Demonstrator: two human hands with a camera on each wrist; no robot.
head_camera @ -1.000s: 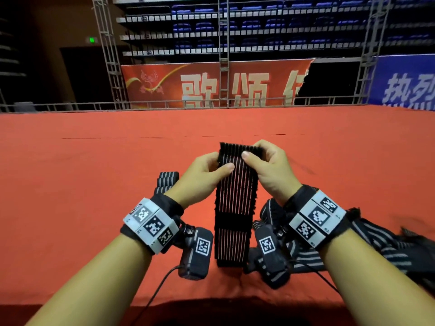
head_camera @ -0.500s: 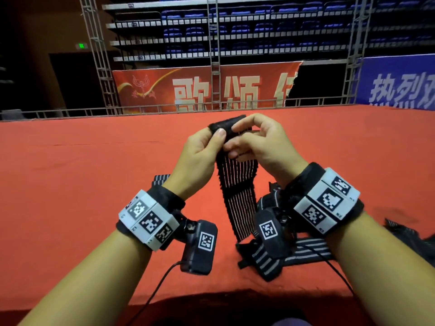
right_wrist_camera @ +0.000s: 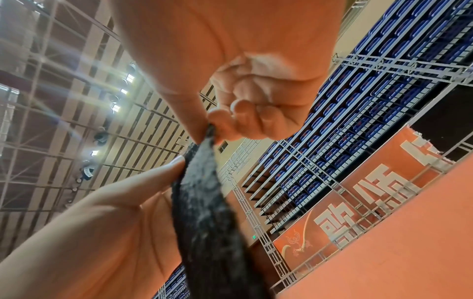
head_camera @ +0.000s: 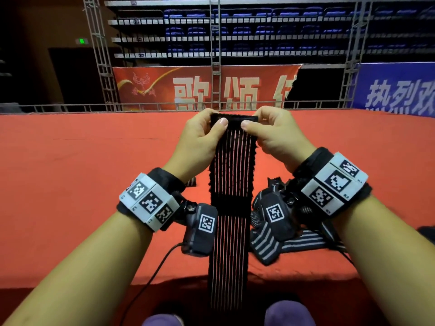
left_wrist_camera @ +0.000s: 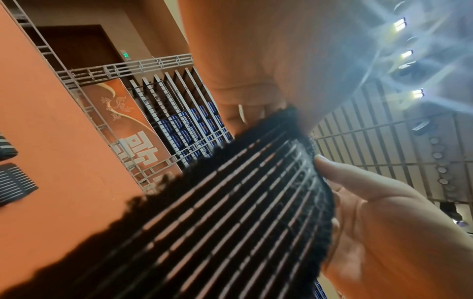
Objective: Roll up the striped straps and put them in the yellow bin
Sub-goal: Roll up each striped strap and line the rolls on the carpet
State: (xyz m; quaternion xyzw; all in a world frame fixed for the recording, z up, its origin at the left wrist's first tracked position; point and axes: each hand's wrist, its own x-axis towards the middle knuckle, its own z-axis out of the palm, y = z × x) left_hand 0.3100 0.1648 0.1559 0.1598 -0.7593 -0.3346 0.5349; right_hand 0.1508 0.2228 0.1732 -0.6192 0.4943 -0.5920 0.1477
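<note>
Now the red surface (head_camera: pixel 70 184) fills the middle of the head frame, with a loose heap of striped straps (head_camera: pixel 294 241) at lower right. One strap (head_camera: pixel 231 184) hangs at centre, held flat again after being bunched half a second ago, so rolling is just starting. The left hand (head_camera: pixel 200 137) and right hand (head_camera: pixel 273 135) each pinch its top edge between thumb and fingers. No yellow bin shows. Behind, a red banner (head_camera: pixel 200 88) carries large pale Chinese characters and a blue one (head_camera: pixel 397 90) at upper right more; wristbands bear square coded tags.
</note>
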